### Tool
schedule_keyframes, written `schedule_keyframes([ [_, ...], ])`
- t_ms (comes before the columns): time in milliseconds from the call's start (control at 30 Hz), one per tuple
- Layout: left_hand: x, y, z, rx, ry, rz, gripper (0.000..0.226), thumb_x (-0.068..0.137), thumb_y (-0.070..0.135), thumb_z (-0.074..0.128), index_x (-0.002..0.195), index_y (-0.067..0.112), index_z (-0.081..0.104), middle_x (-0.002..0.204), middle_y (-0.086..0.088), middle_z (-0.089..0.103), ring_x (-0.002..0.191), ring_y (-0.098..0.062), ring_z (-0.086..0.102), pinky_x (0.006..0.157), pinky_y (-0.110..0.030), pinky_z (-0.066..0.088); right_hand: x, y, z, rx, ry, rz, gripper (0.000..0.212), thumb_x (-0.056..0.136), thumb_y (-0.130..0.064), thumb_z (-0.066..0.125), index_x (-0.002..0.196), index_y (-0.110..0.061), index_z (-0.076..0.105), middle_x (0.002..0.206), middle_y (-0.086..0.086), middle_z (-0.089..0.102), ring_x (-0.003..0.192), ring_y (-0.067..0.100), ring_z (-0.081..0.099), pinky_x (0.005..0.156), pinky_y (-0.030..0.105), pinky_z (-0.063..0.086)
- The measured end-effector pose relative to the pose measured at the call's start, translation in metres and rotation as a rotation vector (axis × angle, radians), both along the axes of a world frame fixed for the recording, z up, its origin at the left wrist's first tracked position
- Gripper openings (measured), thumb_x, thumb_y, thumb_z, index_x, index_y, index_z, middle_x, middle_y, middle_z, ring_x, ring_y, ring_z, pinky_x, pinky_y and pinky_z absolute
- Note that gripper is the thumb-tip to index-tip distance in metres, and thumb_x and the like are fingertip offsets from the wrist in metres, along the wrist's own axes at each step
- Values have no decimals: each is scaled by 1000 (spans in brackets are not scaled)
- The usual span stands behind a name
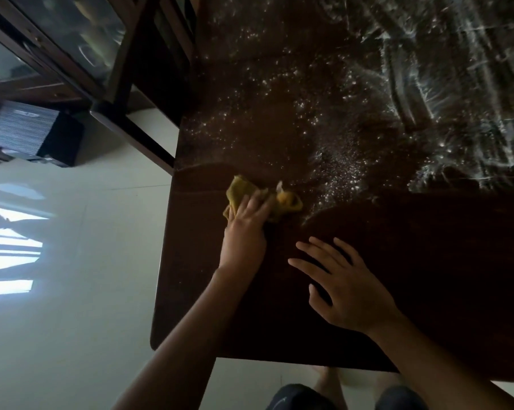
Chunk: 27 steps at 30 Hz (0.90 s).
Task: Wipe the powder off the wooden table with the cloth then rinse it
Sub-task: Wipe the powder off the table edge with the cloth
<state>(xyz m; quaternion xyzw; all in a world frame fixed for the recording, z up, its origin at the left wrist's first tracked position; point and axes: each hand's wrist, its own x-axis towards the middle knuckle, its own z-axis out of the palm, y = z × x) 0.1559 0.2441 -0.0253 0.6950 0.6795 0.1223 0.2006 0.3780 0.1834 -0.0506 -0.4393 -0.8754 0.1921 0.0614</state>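
On near-left part of dark brown wooden table (427, 276): 1 crumpled yellow cloth (287, 201), lying on tabletop close to left edge, at border btw wiped wood and dusted wood. Left hand (244, 235): on top of cloth, palm down, fingers reaching fwd over its middle, pressing it to the surface; cloth sticks out past the fingers on both sides, bigger bunch to the right, smaller flap to the left and ahead. Fingers blurred, so cannot tell whether tips curl into the fabric or lie straight. Right hand (346, 291): flat on bare wood nearer the person, fingers spread and straight, holding nothing, apart from cloth, just right of left wrist. White powder (341, 176): loose specks directly right of and beyond cloth; thick streaked smears toward far-right corner. Strip of table nearest the person looks dark, w/o visible powder. Off table, left: pale tiled floor (72, 321) w/ bright window patches, dark wood glass-front cabinet (72, 45), striped grey box (22, 128). Bottom edge: person's knees and a bare foot.
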Motion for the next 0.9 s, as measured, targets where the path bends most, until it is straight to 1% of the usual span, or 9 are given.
schedule_keyframes([
  [100, -28, -46, 2, -27, -11, 28, 65, 93, 2, 52, 143, 43, 43, 156, 15, 31, 145, -8, 19, 104, -42, 41, 0, 0, 1, -22, 12, -2, 53, 95, -41, 44, 148, -34, 42, 162, -7, 27, 152, 10, 13, 122, 46, 16],
  [233, -72, -71, 10, 47, 8, 409, 66, 84, -5, 55, 133, 38, 58, 147, 13, 46, 129, -23, 53, 87, -42, 53, 0, 0, 2, -16, 16, 6, 53, 95, -41, 44, 147, -34, 42, 162, -6, 28, 152, 11, 14, 122, 45, 16],
  [367, -39, -81, 12, -25, 68, 660, 57, 91, 4, 49, 139, 35, 53, 151, 9, 42, 128, -30, 53, 91, -50, 52, 0, -1, 3, -20, 72, -7, 48, 95, -37, 46, 142, -31, 50, 157, -4, 36, 151, 13, 21, 121, 47, 20],
  [467, 22, -97, 14, -158, 145, 409, 53, 99, 20, 42, 150, 35, 35, 159, 4, 29, 140, -29, 38, 99, -47, 48, 8, -2, 2, -48, 220, -94, 39, 93, -27, 47, 129, -24, 62, 143, -2, 54, 146, 19, 33, 115, 48, 33],
  [567, 60, -89, 16, -228, 156, 128, 55, 104, 42, 30, 155, 34, 14, 163, -6, 13, 149, -29, 14, 115, -46, 32, 27, -6, 4, -82, 347, -275, 40, 92, -22, 44, 126, -21, 64, 132, -4, 63, 144, 22, 35, 113, 43, 35],
  [667, 55, -49, 20, -222, 187, 9, 57, 98, 48, 46, 151, 37, 27, 160, -8, 21, 146, -28, 24, 108, -48, 40, 55, -15, 4, -84, 344, -311, 39, 92, -24, 44, 124, -20, 65, 134, -4, 60, 143, 16, 31, 114, 33, 29],
  [733, 45, -27, 26, -160, 189, -23, 42, 94, 32, 56, 136, 33, 49, 143, -2, 45, 129, -23, 46, 95, -46, 50, 67, -19, 3, -86, 328, -294, 38, 92, -25, 44, 122, -20, 66, 135, -5, 58, 141, 13, 29, 113, 25, 22],
  [833, 36, -9, 50, -189, -156, 211, 31, 92, 10, 58, 114, 30, 63, 105, 7, 66, 85, -9, 68, 69, -32, 59, 70, -18, 1, -92, 331, -282, 36, 92, -24, 45, 120, -21, 67, 134, -7, 58, 139, 14, 33, 111, 17, 20],
  [900, 33, -5, 69, -223, -512, 335, 27, 90, 8, 65, 113, 24, 64, 97, 5, 69, 77, -4, 68, 63, -21, 56, 69, -17, 1, -95, 363, -285, 34, 91, -22, 46, 119, -22, 66, 131, -9, 58, 137, 13, 37, 111, 17, 23],
])
